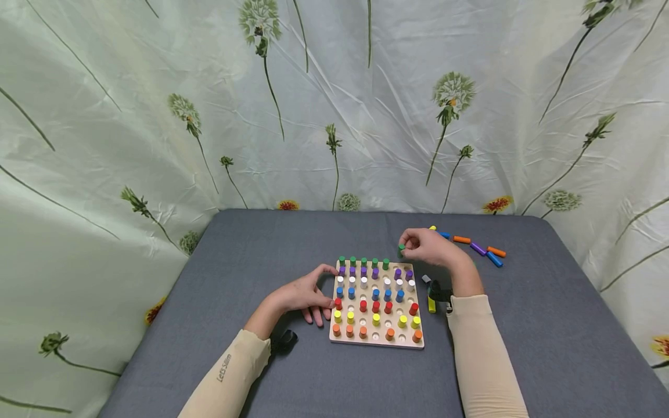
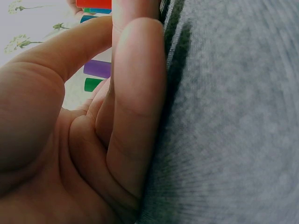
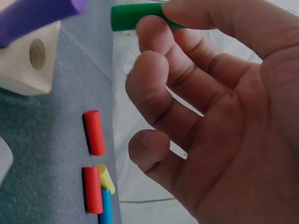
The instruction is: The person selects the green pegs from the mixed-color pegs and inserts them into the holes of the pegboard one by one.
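Note:
My right hand (image 1: pixel 430 248) pinches a green peg (image 3: pixel 127 17) between thumb and fingertips, off the far right corner of a wooden pegboard (image 1: pixel 384 339). In the right wrist view the peg lies level across the picture, the other fingers loosely bent. The pegboard carries rows of green, purple, white, blue, red, yellow and orange pegs, with several bare holes among them. My left hand (image 1: pixel 305 292) rests along the board's left edge, fingers spread and touching it, lower fingers on the table. In the left wrist view a near finger covers most of the board.
Loose pegs lie right of the board: orange (image 1: pixel 462 239), purple (image 1: pixel 478 248), blue (image 1: pixel 494 259) and a yellow one (image 1: pixel 431 305) by the right wrist. Red pegs (image 3: pixel 94 133) show in the right wrist view. A flowered curtain (image 1: pixel 334 104) hangs behind the grey table (image 1: pixel 261 244).

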Demonstrator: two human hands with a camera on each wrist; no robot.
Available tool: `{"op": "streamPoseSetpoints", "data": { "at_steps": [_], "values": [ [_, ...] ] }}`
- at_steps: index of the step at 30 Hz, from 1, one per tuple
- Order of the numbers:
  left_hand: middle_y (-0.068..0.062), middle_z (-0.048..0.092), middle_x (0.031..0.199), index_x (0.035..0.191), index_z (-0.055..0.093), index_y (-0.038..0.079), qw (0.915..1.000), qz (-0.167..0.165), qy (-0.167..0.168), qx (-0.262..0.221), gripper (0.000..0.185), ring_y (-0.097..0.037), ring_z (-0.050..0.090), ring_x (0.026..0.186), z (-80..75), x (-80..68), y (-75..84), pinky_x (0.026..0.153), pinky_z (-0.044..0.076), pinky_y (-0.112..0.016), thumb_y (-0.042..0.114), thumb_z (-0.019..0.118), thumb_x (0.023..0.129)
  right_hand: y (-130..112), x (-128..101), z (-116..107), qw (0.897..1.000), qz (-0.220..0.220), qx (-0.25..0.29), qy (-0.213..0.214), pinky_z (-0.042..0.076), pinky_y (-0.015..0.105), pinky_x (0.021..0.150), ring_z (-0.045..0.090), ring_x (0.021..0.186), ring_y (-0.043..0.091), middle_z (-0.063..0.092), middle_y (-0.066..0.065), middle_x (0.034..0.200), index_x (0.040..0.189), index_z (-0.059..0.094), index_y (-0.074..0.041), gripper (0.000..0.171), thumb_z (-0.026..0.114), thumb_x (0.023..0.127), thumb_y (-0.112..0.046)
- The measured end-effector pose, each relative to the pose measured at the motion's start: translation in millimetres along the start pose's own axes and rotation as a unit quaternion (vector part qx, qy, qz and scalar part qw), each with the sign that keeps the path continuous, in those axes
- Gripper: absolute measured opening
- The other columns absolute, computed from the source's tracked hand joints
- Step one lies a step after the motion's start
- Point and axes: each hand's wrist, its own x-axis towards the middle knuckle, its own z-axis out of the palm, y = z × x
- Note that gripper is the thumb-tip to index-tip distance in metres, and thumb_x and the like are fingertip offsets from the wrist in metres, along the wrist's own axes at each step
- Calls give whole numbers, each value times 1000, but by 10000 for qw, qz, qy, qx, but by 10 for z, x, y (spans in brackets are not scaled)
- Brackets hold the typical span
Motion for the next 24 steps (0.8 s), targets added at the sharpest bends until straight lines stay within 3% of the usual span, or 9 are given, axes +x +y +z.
{"op": "streamPoseSetpoints", "data": {
  "at_steps": [10,24],
  "values": [
    [-10,80,81,154,30,30,10000,-6,-28,3,69,-16,74,57,-1,13,1,47,55,-28,17,72,101,-54,58,89,9974,240,42,-677,46,32,72,54,77,18,61,7,88,112,65,0,17,64,97,-6],
    [-10,80,81,153,31,30,10000,69,-3,69,68,-16,73,57,-3,11,-16,47,56,-28,17,72,100,-39,78,137,9960,464,-134,-756,46,31,70,56,72,17,57,4,79,111,65,-1,16,66,96,-6]
  ]
}}
